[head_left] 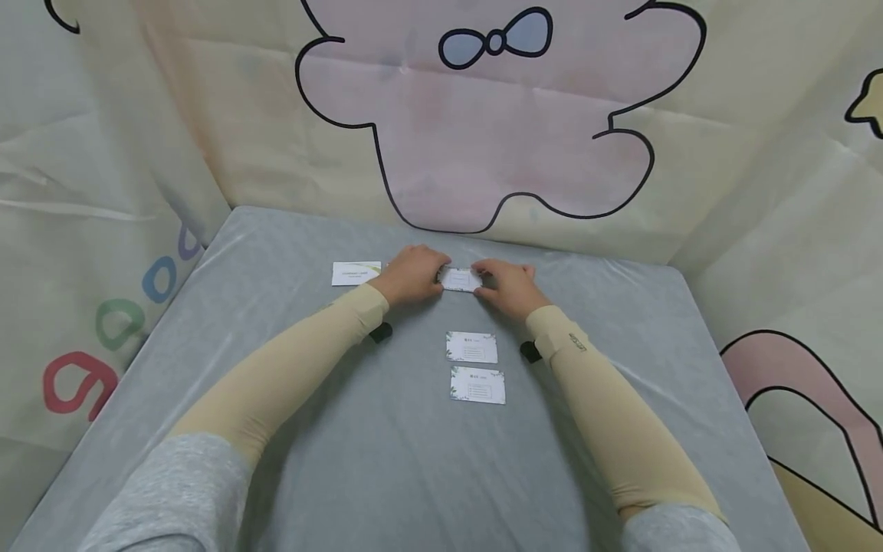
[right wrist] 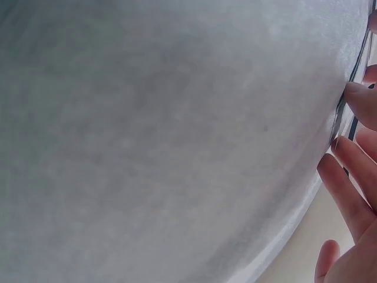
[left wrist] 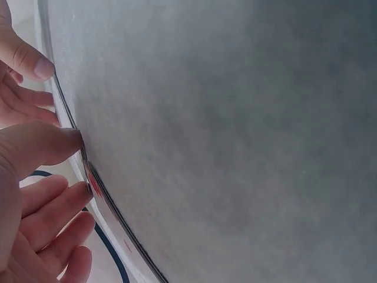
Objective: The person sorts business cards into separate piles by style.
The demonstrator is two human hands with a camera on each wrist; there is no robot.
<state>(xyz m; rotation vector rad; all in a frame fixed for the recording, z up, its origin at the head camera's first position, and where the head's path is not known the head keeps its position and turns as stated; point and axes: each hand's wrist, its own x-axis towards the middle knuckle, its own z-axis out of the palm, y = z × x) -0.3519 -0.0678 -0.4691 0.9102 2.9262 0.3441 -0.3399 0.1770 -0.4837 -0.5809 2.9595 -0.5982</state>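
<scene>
In the head view, a white business card (head_left: 460, 279) with leafy printed corners is held between both hands near the far side of the table. My left hand (head_left: 412, 274) pinches its left end between thumb and fingers. At the right end, my right hand (head_left: 509, 287) holds the card the same way. The left wrist view shows the left thumb (left wrist: 62, 144) at a thin dark edge, beside a low stack with red marks (left wrist: 96, 184). Right fingertips (right wrist: 339, 147) meet the card's edge in the right wrist view.
Two similar leafy cards, one (head_left: 472, 347) behind the other (head_left: 477, 385), lie nearer on the grey cloth-covered table (head_left: 386, 460). Left of the left hand lies a white card with a yellow-green corner (head_left: 355, 274), its right side partly hidden. A printed curtain (head_left: 510, 153) hangs behind the table.
</scene>
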